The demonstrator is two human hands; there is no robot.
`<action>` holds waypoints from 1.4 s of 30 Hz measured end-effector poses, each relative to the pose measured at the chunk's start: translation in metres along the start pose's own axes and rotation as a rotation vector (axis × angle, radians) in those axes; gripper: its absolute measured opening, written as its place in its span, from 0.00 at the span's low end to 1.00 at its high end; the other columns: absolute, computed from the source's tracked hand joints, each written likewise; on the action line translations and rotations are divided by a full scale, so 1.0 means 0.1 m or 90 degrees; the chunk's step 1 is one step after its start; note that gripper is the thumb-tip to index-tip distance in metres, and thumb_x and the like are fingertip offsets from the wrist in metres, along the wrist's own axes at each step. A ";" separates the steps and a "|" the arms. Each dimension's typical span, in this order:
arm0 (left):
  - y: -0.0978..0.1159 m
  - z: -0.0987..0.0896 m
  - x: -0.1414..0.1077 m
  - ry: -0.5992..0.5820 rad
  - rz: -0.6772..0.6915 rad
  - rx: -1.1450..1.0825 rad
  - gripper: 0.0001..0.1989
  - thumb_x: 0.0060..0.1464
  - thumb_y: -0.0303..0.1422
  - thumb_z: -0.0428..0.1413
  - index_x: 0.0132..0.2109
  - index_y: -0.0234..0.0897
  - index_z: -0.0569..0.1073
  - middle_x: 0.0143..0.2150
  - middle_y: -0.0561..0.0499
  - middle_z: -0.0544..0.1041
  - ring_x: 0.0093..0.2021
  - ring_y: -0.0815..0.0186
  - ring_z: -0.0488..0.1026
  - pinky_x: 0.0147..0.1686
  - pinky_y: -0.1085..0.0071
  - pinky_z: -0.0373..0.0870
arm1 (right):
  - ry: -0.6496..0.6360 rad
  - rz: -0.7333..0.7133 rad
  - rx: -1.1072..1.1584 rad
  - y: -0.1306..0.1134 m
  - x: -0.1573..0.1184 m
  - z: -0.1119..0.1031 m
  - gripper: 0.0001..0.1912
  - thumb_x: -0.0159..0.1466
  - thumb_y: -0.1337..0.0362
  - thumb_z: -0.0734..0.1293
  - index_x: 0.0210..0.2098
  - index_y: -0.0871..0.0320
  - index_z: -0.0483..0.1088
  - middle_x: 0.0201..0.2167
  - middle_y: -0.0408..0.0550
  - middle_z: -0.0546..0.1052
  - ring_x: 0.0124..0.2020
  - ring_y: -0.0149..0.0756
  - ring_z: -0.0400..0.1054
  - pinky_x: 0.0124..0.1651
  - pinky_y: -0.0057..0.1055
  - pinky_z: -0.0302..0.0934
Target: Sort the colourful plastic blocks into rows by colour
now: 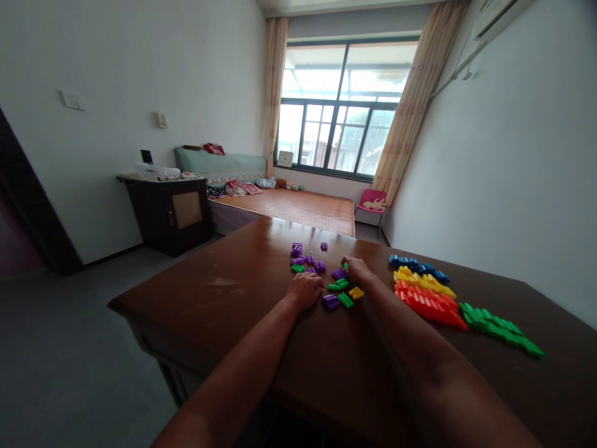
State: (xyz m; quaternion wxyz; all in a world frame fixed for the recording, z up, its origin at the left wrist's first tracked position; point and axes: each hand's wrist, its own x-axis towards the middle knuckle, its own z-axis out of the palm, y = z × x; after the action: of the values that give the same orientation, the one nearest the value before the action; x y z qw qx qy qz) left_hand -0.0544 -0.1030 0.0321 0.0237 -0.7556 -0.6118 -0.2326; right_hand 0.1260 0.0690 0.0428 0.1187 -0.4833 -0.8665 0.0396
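My right hand (358,269) pinches a small green plastic toy block (346,266) between thumb and fingers over the table. A purple block (339,274) lies just left of it. Resting on the tabletop, my left hand (305,290) has its fingers loosely bent and partly hidden; a purple block (311,271) shows at its fingertips. Between and around the hands lie more loose pieces: a green pair (338,285), a yellow block (356,292), another green block (345,300) and a purple cluster (331,302). Farther off is a purple pile (297,249).
On the right of the brown table (209,292), blocks lie in rows by colour: blue (418,267), yellow (422,281), orange-red (426,302) and green (499,326). Beyond the table are a bed (308,208), a dark cabinet (158,211) and a pink chair (366,199).
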 end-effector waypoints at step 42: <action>-0.19 0.05 0.12 0.075 0.029 -0.089 0.13 0.57 0.33 0.46 0.40 0.41 0.76 0.42 0.51 0.79 0.45 0.62 0.73 0.51 0.66 0.68 | 0.490 0.468 0.157 2.57 -2.34 -0.77 0.16 0.55 0.54 0.64 0.35 0.58 0.75 0.30 0.52 0.77 0.32 0.39 0.70 0.38 0.34 0.64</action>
State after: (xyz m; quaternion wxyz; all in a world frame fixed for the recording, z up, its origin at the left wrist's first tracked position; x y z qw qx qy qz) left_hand -0.0688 -0.0858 0.0277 0.0123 -0.7543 -0.5741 -0.3181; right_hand 0.4752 0.0033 0.0310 0.4614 -0.7164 -0.5233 0.0004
